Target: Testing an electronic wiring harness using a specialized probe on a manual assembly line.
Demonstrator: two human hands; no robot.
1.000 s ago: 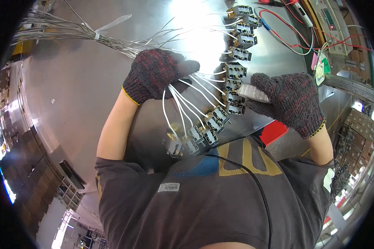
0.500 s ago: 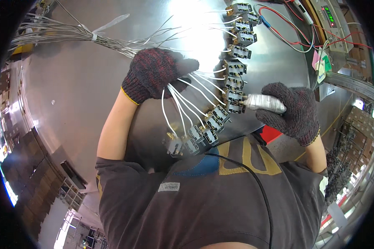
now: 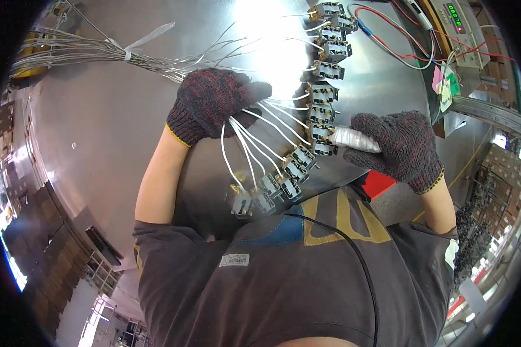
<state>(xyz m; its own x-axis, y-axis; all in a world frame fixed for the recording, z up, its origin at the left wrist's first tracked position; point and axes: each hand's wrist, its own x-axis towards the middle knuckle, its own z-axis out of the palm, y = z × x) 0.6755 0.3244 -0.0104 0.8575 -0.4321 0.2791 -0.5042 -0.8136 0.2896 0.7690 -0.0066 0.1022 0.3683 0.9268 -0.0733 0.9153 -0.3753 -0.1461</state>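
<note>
My left hand, in a dark knitted glove, is closed around a bundle of white wires. The wires fan out from it to several small dark electrical components with metal contacts, set in a curved row. Nearer my body, the row bends left past another component to the last one. My gloved right hand grips a probe wrapped in silvery-white tape. Its tip meets the right side of a component in the row; the exact contact point is too small to tell.
A metal table lies beneath the work. Thin wires tied in a bundle run off at the far left. At the far right stand a meter with a green display and red leads. Paper tags hang beside it.
My right hand has moved slightly left and up with the taped probe, bringing its tip further over the component. The wires and component row have shifted slightly left. The meter's display has changed.
</note>
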